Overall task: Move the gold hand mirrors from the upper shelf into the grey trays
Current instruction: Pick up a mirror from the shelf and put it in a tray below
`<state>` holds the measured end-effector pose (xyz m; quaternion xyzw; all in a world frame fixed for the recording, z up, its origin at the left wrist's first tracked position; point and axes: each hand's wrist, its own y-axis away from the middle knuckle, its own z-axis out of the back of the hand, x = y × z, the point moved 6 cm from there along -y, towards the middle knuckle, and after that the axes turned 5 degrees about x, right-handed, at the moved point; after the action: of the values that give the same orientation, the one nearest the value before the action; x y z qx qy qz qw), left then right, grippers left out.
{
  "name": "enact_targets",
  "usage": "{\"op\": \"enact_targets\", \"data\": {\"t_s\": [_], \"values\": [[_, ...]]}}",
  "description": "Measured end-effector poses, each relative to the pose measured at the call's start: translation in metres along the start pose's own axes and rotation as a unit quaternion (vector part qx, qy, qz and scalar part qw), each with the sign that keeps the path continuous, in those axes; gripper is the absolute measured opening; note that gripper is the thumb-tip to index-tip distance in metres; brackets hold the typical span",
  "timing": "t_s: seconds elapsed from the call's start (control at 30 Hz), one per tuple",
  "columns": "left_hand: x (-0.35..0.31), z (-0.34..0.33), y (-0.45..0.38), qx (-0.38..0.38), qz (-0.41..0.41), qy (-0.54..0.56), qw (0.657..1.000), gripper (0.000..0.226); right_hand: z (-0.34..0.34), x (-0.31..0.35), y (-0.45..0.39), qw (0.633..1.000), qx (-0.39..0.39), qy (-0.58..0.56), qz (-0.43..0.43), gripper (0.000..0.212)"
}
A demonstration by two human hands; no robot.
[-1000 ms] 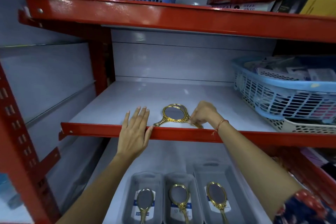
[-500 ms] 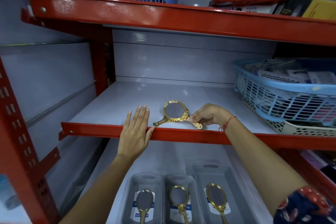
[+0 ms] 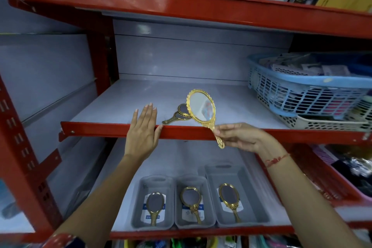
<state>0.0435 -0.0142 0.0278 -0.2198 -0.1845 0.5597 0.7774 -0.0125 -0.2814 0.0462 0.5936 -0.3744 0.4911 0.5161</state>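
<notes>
From my feed, the upper shelf [image 3: 141,96] lies bare at left and centre; a blue basket [image 3: 310,94] blocks its right end. My left hand [image 3: 143,133] rests on the red rail [image 3: 96,129], and one mirror [image 3: 177,116] lies just behind it. Below, three grey trays [image 3: 211,207] each hold a mirror, with open shelf behind them.
</notes>
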Motion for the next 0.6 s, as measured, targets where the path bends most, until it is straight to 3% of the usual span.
{"op": "enact_targets", "data": {"t_s": [0.23, 0.43, 0.6], "values": [[0.000, -0.003, 0.000, -0.025, -0.007, 0.010, 1.000, 0.066, 0.023, -0.102, 0.023, 0.993, -0.014, -0.044, -0.107, 0.022], [-0.001, -0.001, 0.000, -0.101, -0.016, 0.019, 0.995, 0.058, 0.049, -0.176, 0.021, 0.978, -0.032, -0.024, -0.203, 0.019], [0.000, -0.005, -0.003, -0.151, -0.019, 0.015, 0.988, 0.055, 0.072, -0.236, 0.008, 0.952, -0.121, -0.045, -0.277, 0.017]]}}
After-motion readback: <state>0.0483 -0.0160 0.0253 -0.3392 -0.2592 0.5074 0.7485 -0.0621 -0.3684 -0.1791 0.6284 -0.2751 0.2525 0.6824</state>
